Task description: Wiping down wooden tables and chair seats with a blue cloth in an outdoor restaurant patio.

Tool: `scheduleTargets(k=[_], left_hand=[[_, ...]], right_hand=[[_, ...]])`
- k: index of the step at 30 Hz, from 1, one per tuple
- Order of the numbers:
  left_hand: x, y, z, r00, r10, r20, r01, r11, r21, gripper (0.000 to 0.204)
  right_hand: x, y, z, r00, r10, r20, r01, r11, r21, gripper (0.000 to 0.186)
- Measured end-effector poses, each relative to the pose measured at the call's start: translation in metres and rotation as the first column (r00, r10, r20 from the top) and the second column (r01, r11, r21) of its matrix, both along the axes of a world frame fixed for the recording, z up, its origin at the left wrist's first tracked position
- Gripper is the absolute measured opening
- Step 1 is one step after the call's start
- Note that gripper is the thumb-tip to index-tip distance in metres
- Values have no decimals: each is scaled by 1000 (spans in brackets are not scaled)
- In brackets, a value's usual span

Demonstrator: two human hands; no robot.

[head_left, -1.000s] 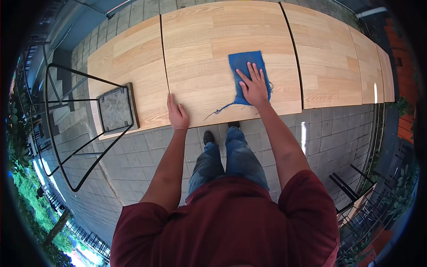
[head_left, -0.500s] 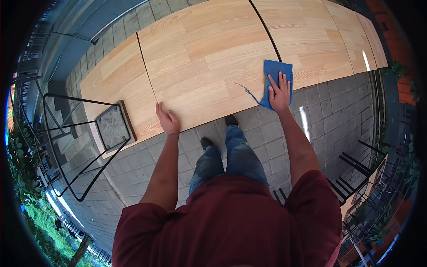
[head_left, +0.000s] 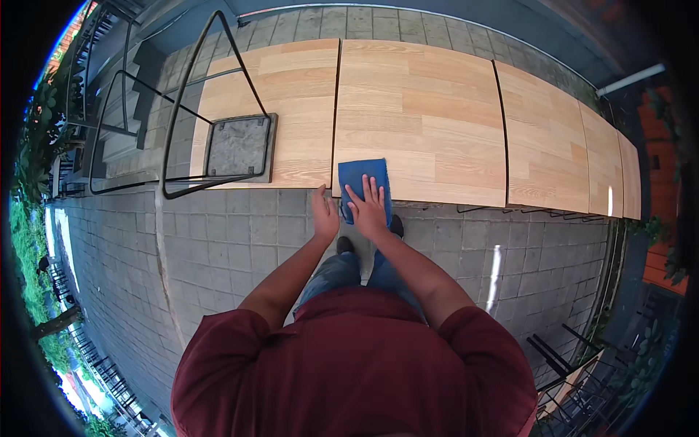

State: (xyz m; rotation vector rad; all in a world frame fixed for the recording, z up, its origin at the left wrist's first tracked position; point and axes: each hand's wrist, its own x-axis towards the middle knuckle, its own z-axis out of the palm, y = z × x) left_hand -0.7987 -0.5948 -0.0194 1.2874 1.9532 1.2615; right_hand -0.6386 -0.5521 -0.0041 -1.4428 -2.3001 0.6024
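Observation:
A blue cloth (head_left: pixel 363 177) lies at the near edge of a light wooden table (head_left: pixel 429 109) and hangs a little over it. My right hand (head_left: pixel 370 211) rests flat on the cloth's lower part with the fingers spread. My left hand (head_left: pixel 324 215) is just to its left, at the table's near edge by the seam between two tabletops, holding nothing.
A row of wooden tabletops runs to the right (head_left: pixel 553 146). An upturned chair with a black metal frame (head_left: pixel 237 146) lies on the left tabletop (head_left: pixel 291 95). Grey paving (head_left: pixel 233 240) lies below. More black chair frames (head_left: pixel 568 357) stand at lower right.
My right hand has drawn the blue cloth leftward along the table's near edge until it sits right beside my left hand. The view has shifted with it.

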Motion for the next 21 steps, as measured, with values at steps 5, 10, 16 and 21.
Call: scheduleTargets(k=[5, 10, 16, 21], left_hand=[[-52, -71, -25, 597, 326, 733, 106, 874, -475, 46], [-69, -116, 54, 326, 275, 905, 415, 818, -398, 33], [-103, -110, 86, 481, 0, 877, 399, 891, -219, 40], [-118, -78, 108, 469, -67, 881, 411, 899, -151, 45]], right_hand=[[-56, -47, 38, 900, 381, 210, -342, 918, -201, 53], [-49, -59, 78, 856, 516, 3, -466, 775, -426, 54], [-44, -28, 98, 958, 46, -282, -227, 724, -651, 61], [-45, -1, 79, 840, -444, -312, -322, 57, -945, 40]])
